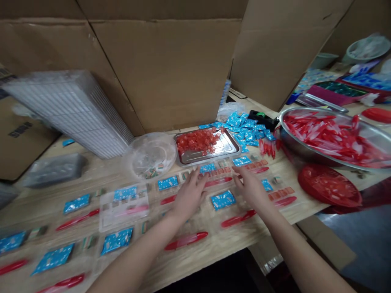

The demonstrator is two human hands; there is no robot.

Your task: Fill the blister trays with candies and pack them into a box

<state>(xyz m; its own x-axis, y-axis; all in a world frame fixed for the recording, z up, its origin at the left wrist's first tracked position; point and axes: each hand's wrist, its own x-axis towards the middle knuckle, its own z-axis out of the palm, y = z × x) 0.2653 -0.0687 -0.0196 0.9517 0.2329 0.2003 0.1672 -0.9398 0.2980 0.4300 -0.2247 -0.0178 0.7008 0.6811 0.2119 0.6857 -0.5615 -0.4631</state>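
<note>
Blue sachet [222, 200] between left hand [189, 196] and right hand [250, 189], both spread open; red plastic piece [186, 240] below left hand.

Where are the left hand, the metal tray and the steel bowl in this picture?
Left hand [189, 195], head view, its back.
Metal tray [226, 147], head view, bare floor.
Steel bowl [293, 141], head view, outer wall.

Dim, even light (edges warped)

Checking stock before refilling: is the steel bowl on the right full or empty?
Nearly full: red plastic pieces are piled across the whole of the steel bowl.
</note>
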